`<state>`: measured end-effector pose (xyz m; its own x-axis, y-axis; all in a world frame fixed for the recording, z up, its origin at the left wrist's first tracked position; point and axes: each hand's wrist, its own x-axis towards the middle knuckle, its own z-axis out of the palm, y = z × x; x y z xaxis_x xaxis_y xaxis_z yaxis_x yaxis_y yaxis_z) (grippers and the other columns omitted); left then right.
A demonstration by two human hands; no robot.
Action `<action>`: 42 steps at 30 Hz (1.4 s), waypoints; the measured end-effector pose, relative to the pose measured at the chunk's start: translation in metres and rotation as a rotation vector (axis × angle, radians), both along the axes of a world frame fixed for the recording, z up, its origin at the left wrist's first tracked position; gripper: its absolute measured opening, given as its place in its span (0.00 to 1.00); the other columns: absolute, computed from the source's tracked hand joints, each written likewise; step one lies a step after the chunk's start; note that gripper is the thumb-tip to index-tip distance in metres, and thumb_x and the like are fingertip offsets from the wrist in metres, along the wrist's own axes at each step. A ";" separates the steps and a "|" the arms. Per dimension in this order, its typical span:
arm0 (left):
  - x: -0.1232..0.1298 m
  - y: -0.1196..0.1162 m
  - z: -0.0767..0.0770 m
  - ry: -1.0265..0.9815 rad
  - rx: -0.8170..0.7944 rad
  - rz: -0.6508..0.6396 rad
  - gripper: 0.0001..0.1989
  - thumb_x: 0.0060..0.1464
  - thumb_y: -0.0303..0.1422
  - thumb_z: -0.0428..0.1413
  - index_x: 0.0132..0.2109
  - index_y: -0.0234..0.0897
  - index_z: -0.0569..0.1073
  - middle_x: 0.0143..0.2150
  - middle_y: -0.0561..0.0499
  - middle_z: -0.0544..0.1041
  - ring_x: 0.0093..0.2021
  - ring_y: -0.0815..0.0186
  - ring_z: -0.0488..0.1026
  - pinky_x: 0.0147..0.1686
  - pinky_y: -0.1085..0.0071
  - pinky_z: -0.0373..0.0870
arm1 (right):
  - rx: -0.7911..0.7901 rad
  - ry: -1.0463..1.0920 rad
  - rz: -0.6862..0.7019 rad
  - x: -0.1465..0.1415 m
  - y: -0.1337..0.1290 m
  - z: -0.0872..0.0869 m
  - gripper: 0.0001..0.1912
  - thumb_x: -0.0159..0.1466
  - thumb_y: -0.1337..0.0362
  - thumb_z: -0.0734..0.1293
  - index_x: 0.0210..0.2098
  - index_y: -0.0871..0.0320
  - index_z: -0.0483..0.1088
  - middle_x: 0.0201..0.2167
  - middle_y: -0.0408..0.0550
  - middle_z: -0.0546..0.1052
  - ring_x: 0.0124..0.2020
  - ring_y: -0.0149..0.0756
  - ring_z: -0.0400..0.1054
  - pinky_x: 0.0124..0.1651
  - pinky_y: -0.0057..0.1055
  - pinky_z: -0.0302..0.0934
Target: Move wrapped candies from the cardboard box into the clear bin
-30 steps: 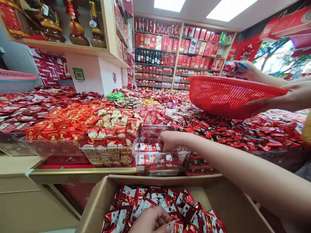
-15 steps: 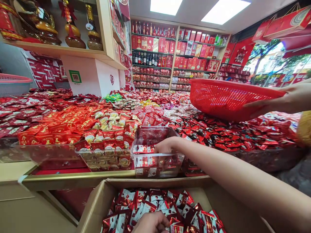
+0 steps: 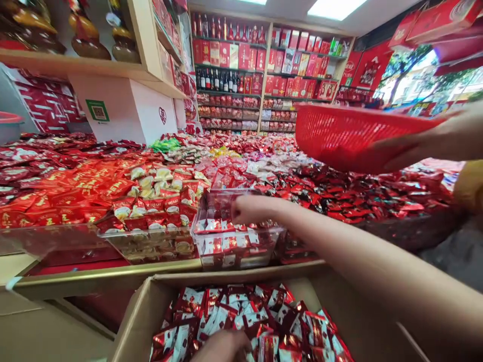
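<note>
Box (image 3: 131, 322) and bin (image 3: 258, 259) contain packets (image 3: 260, 319). Left hand (image 3: 225, 346) in box, right hand (image 3: 251, 208) at bin; grips cannot be determined.

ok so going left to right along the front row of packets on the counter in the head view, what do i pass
Orange-red packets, durian-labelled packets, clear tub of red-and-white packets with the right hand at it, dark red-and-black packets.
</note>
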<state>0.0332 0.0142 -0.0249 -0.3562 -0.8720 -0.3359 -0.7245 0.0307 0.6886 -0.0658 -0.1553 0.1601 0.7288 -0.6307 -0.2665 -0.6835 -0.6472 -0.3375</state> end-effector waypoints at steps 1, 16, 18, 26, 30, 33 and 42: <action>0.000 0.001 0.002 -0.065 -0.026 -0.002 0.09 0.44 0.31 0.50 0.34 0.41 0.73 0.32 0.51 0.75 0.33 0.62 0.70 0.32 0.71 0.62 | -0.103 -0.085 0.003 -0.007 0.010 0.006 0.08 0.52 0.71 0.60 0.30 0.64 0.70 0.27 0.48 0.71 0.32 0.36 0.64 0.37 0.33 0.56; 0.005 0.004 -0.012 -0.354 -0.079 -0.203 0.08 0.43 0.27 0.46 0.27 0.41 0.70 0.25 0.52 0.73 0.25 0.65 0.68 0.21 0.74 0.54 | 0.221 0.064 -0.152 -0.149 0.055 -0.164 0.14 0.48 0.75 0.59 0.29 0.57 0.73 0.25 0.44 0.75 0.26 0.31 0.65 0.27 0.24 0.54; -0.001 -0.006 -0.009 -0.361 -0.146 -0.161 0.07 0.46 0.29 0.46 0.27 0.40 0.69 0.25 0.51 0.73 0.25 0.65 0.68 0.22 0.73 0.57 | 0.220 0.037 -0.222 -0.148 0.047 -0.187 0.14 0.48 0.75 0.60 0.30 0.58 0.73 0.28 0.47 0.75 0.29 0.34 0.66 0.30 0.25 0.55; -0.049 -0.037 -0.023 -0.250 -0.351 -0.168 0.19 0.44 0.27 0.53 0.47 0.37 0.66 0.43 0.44 0.71 0.46 0.56 0.63 0.45 0.64 0.59 | 0.259 -0.178 -0.308 -0.124 0.053 -0.219 0.12 0.54 0.73 0.60 0.36 0.59 0.69 0.35 0.48 0.74 0.36 0.34 0.66 0.40 0.26 0.56; -0.050 -0.042 -0.034 -0.196 -0.383 -0.083 0.16 0.48 0.24 0.49 0.46 0.35 0.68 0.40 0.45 0.73 0.43 0.59 0.65 0.43 0.64 0.60 | 0.446 -0.234 -0.349 -0.124 0.065 -0.223 0.15 0.61 0.59 0.54 0.31 0.62 0.67 0.26 0.49 0.73 0.25 0.31 0.66 0.29 0.27 0.59; -0.043 -0.039 -0.027 -0.109 -0.399 -0.054 0.13 0.51 0.24 0.46 0.43 0.36 0.70 0.38 0.46 0.73 0.41 0.63 0.67 0.42 0.68 0.62 | 0.712 -0.347 -0.416 -0.126 0.074 -0.219 0.22 0.62 0.50 0.50 0.34 0.60 0.65 0.26 0.46 0.72 0.20 0.27 0.65 0.23 0.24 0.57; -0.042 -0.002 0.004 0.683 0.278 0.585 0.23 0.51 0.41 0.50 0.52 0.36 0.58 0.33 0.50 0.70 0.30 0.68 0.69 0.32 0.66 0.69 | 0.909 -0.967 -0.588 -0.096 0.104 -0.190 0.14 0.48 0.62 0.69 0.31 0.62 0.64 0.19 0.37 0.67 0.21 0.22 0.58 0.26 0.21 0.51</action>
<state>-0.0091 0.0124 -0.0207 -0.0839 -0.8946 -0.4390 -0.0098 -0.4398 0.8981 -0.1618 -0.0509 -0.0295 0.5527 -0.7800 -0.2936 -0.0415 0.3261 -0.9444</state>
